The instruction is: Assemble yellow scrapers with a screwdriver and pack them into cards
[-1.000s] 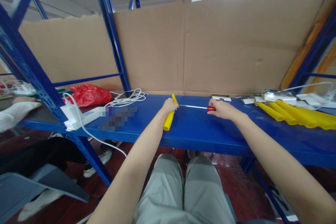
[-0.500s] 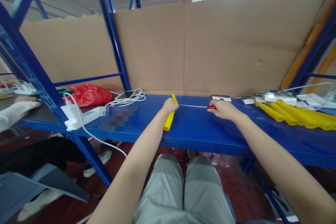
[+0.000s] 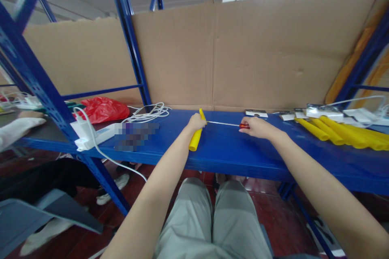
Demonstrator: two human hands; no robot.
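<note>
My left hand is closed around a yellow tube, which slants over the middle of the blue shelf. Part of the tube is hidden under the fingers. My right hand grips the red handle of a screwdriver. Its long metal shaft points left and reaches the side of the tube, right by my left fingers. Whatever the tip meets there is too small to make out. Behind my right hand lies a small flat packet.
Several yellow tubes lie on the right of the blue shelf, beside small packets. To the left are a white power strip, coiled white cable and a red plastic bag. Cardboard stands behind. Another person's sleeve shows far left.
My right hand has shifted its hold slightly on the screwdriver handle, and more of the red handle shows. My left hand and the yellow tube stay in place.
</note>
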